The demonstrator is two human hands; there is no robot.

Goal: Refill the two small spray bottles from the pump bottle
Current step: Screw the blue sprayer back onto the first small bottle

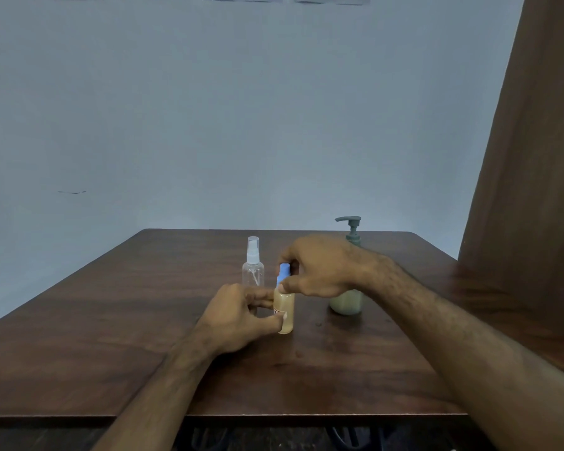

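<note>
A small spray bottle with amber liquid [286, 312] and a blue cap [284, 271] stands upright mid-table. My left hand [238, 315] pinches its body from the left. My right hand [319, 268] comes from the right and grips the blue cap between thumb and fingers. Just behind to the left stands a clear, empty-looking spray bottle [253, 266] with a clear cap, untouched. The pump bottle [347, 301], with a grey pump head and pale liquid, stands to the right, partly hidden behind my right wrist.
All three bottles stand on a dark wooden table [111, 320] whose near edge runs across the bottom of the view. A brown curtain [534, 157] hangs at the right. A plain grey wall is behind.
</note>
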